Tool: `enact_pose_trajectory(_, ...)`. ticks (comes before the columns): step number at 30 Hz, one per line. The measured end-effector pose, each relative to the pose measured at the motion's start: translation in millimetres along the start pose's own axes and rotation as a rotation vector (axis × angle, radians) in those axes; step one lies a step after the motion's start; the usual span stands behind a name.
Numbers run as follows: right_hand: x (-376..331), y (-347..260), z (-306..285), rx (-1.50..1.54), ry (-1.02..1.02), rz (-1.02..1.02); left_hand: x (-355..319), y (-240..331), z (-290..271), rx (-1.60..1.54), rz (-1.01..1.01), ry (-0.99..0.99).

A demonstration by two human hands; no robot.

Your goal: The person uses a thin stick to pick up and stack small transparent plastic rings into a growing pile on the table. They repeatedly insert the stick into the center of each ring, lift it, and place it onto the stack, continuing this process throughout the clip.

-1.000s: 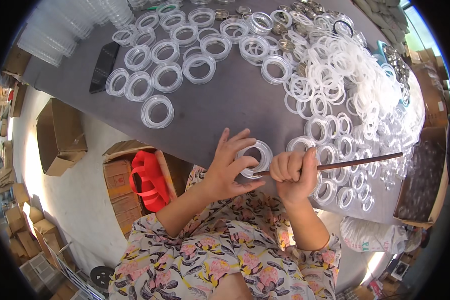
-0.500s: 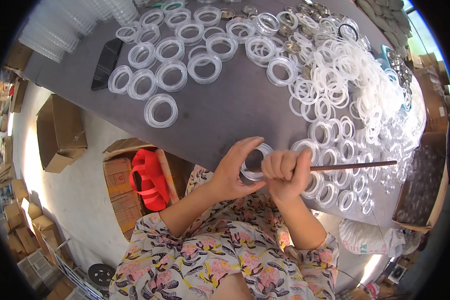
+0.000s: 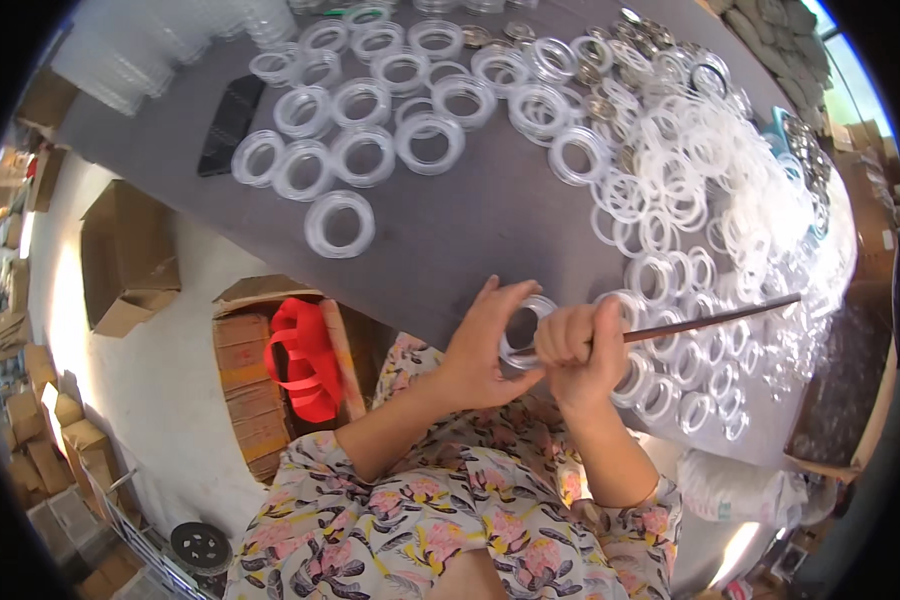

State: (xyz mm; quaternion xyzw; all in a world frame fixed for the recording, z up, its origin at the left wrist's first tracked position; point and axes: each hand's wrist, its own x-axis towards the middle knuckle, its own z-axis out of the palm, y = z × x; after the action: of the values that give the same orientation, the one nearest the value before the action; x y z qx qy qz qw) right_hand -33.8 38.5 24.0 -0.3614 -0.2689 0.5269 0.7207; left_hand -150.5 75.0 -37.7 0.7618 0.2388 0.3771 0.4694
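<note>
My left hand [image 3: 482, 345] is wrapped round the outside of a clear plastic ring [image 3: 523, 327], held near the table's front edge. In the fist of my right hand [image 3: 582, 345] is a thin dark brown stick [image 3: 705, 322]. Its long end points right, over the ring pile, and its short tip reaches into the ring's opening. Just right of my right hand lie several clear rings [image 3: 656, 398]. Farther off to the left, clear plastic rings [image 3: 340, 224] rest flat in a loose group, some stacked.
A heap of thin white rings [image 3: 705, 150] covers the table's right side, with small metal discs [image 3: 650, 40] behind. Clear stacked containers [image 3: 105, 70] and a black flat block [image 3: 232, 125] stand back left. A cardboard box [image 3: 245, 385] with red ribbon [image 3: 305, 360] sits below the front edge.
The stick has tilted, its far end now higher, and its short tip shows inside the ring. Both hands still hold the same things; the whole view has shifted slightly.
</note>
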Motion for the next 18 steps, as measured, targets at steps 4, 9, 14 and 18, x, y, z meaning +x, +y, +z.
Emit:
enact_pose_trajectory(4, 14, 19, 12, -0.17, -0.026, -0.293, 2, 11, -11, 0.033, 0.005, -0.034)
enact_pose_trajectory(9, 10, 10, -1, -0.074, -0.11, -0.385, -9, -5, -77, 0.684, 0.012, 0.362)
enact_pose_trajectory(14, 3, -12, 0, -0.083, -0.099, -0.446, -10, -31, -102, 0.947, 0.054, 0.323)
enact_pose_trajectory(18, -5, -27, -8, -0.122, -0.013, -0.487, -6, 13, -59, 0.764, 0.329, 0.188)
